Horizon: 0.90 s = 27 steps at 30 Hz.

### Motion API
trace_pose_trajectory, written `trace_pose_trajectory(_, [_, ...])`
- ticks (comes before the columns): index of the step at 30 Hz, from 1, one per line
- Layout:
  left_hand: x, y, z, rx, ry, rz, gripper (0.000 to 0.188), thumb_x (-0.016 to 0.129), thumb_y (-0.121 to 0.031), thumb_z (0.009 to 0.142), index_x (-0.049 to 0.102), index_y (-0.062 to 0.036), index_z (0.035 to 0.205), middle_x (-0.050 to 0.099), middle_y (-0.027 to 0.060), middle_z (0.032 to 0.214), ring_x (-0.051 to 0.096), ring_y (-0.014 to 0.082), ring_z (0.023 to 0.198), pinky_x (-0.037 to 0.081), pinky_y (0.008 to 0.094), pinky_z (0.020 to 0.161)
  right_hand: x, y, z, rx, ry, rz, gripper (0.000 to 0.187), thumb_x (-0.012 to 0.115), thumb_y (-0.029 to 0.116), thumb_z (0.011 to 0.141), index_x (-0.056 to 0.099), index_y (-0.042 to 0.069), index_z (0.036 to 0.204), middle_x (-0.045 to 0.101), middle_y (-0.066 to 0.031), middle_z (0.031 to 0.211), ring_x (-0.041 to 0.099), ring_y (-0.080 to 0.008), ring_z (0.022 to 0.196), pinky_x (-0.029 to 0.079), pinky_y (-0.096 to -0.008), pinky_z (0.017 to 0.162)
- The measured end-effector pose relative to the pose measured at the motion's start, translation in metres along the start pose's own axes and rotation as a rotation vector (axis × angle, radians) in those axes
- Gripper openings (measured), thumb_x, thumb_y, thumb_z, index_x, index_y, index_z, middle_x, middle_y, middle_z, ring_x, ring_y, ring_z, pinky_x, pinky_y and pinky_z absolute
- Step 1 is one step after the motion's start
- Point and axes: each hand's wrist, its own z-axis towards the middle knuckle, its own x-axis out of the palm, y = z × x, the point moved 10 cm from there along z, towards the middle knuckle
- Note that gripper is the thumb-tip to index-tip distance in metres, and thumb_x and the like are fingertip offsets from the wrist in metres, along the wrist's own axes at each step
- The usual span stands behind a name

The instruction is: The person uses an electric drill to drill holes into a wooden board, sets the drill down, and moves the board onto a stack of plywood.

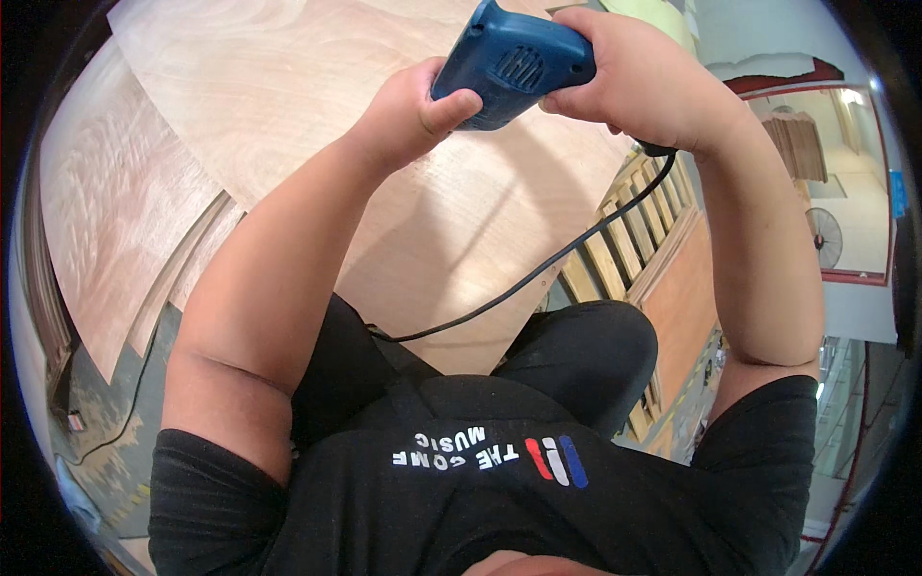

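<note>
A blue corded power tool point(519, 72) with a slotted vent is held up at the top of the view, between both my hands. My left hand point(413, 113) grips its left side, thumb lying on the lower left corner. Around its right end my right hand point(639, 82) is closed, thumb underneath. From near my right wrist a black cord point(586, 235) curves down to my lap. The tool's far side is hidden, so its exact kind cannot be made out. Below it spreads a large pale plywood sheet point(288, 86).
More plywood sheets point(120, 192) lie at the left, edges overlapping. Slatted wooden pallets point(615, 250) and a reddish board point(672, 298) stand on the right. A red-framed opening point(850, 278) shows a fan point(824, 237) and stacked boards beyond. Another thin cord point(125, 422) runs along the floor at left.
</note>
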Motion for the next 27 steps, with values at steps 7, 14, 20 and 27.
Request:
trace_pose_trajectory(7, [0.0005, 0.004, -0.0023, -0.03, 0.023, -0.013, 0.113, 0.072, -0.09, 0.064, 0.062, 0.0068, 0.121, 0.069, 0.0122, 0.1, 0.064, 0.0188, 0.092, 0.053, 0.0329, 0.082, -0.0015, 0.0024, -0.0039, -0.022, 0.02, 0.035, 0.041, 0.077, 0.027, 0.084, 0.064, -0.001, 0.111, 0.071, -0.0243, 0.102, 0.07, -0.037, 0.1, 0.053, -0.0417, 0.091])
trace_pose_trajectory(14, [-0.0005, 0.002, -0.003, -0.002, -0.013, 0.008, 0.117, 0.071, -0.093, 0.062, 0.061, 0.0064, 0.123, 0.069, 0.0124, 0.1, 0.065, 0.0199, 0.092, 0.054, 0.0336, 0.082, 0.0013, 0.0015, -0.0045, -0.03, 0.017, 0.038, 0.04, 0.076, 0.027, 0.084, 0.064, -0.001, 0.109, 0.071, -0.0248, 0.099, 0.07, -0.0378, 0.098, 0.054, -0.0424, 0.089])
trace_pose_trajectory(20, [-0.0007, 0.0061, -0.0059, -0.041, 0.019, 0.011, 0.119, 0.071, -0.094, 0.061, 0.06, 0.0073, 0.122, 0.067, 0.0116, 0.097, 0.064, 0.0183, 0.089, 0.054, 0.0328, 0.079, 0.0002, 0.0036, -0.0074, 0.077, -0.014, 0.033, 0.039, 0.076, 0.026, 0.083, 0.064, -0.002, 0.108, 0.072, -0.0251, 0.099, 0.07, -0.0385, 0.097, 0.054, -0.0425, 0.088])
trace_pose_trajectory(27, [0.0003, 0.0061, -0.0038, -0.038, 0.012, -0.029, 0.116, 0.073, -0.092, 0.06, 0.061, 0.0063, 0.12, 0.066, 0.0094, 0.093, 0.062, 0.0157, 0.084, 0.052, 0.0307, 0.074, 0.0018, -0.0011, -0.0006, -0.04, -0.032, 0.021, 0.04, 0.077, 0.026, 0.082, 0.065, -0.001, 0.108, 0.072, -0.0249, 0.1, 0.07, -0.0388, 0.098, 0.054, -0.0428, 0.088])
